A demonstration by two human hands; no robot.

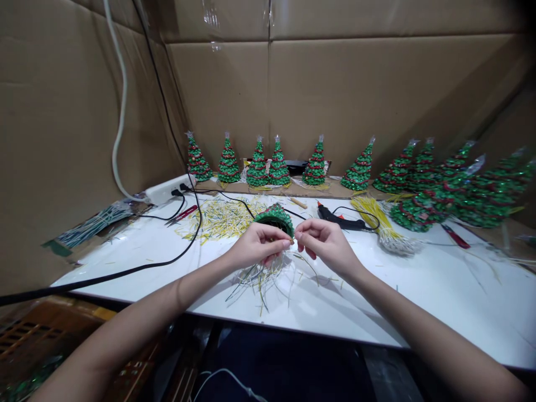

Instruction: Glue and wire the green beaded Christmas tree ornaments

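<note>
Over the white tabletop (pixel 419 290), my left hand (pixel 257 245) has a closed grip on a small green tree (pixel 276 216) tipped sideways; my right hand (pixel 322 241) pinches one of its dangling wires (pixel 263 276). Glue gun (pixel 339 219) lies just behind.

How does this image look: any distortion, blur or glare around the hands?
Head view: wide-angle stretch smears the trees at far right; left hand, right hand and the green tree between them are sharp; soft shadows on the table; tape on cardboard glints.
</note>
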